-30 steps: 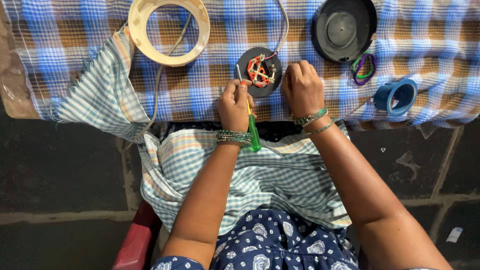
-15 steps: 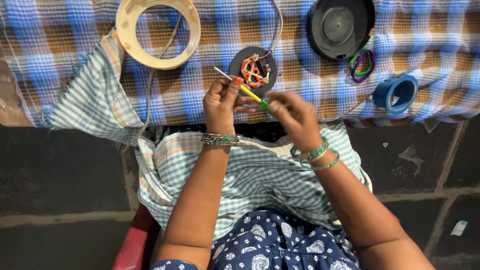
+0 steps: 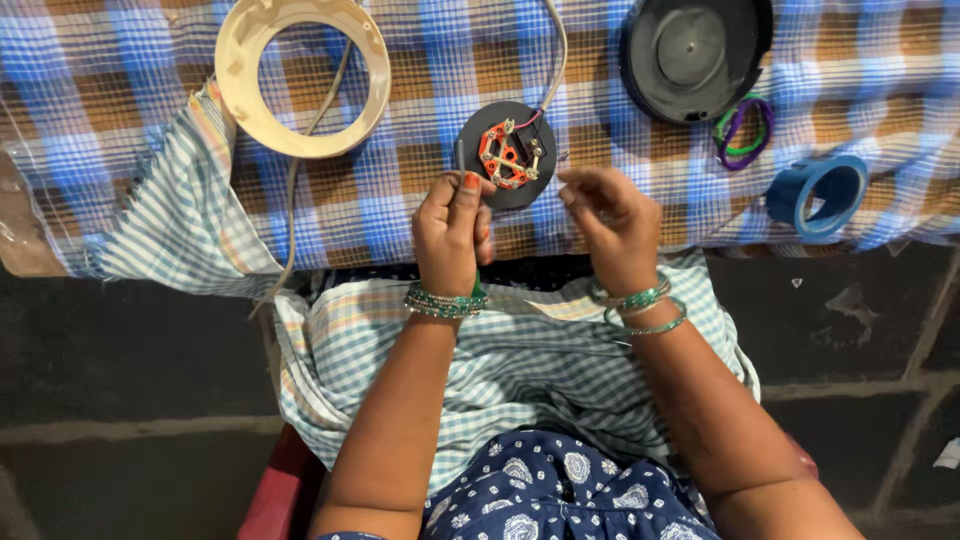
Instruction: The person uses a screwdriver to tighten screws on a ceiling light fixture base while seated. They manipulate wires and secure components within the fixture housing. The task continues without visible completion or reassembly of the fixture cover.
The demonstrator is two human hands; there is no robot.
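Observation:
A small black round disc (image 3: 522, 192) with orange-red terminals and metal contacts lies on the checked cloth, with wires running up from it. My left hand (image 3: 452, 232) is closed around a green-handled screwdriver (image 3: 478, 291). Its thin metal shaft points up beside the disc's left edge, and the handle end shows at my wrist. Just right of the disc, my right hand (image 3: 610, 228) holds nothing, its fingers curled and apart. Green bangles are on both wrists.
A cream plastic ring (image 3: 238, 90) lies at the upper left with a cable running through it. A black round cover (image 3: 690, 60), coloured loops (image 3: 742, 130) and a blue tape roll (image 3: 818, 195) sit at the right. The checked cloth (image 3: 120, 100) hangs over the table edge onto my lap.
Half a second ago both hands held the screwdriver slanted over the disc. Now my right hand has let go and my left hand holds it upright beside the disc.

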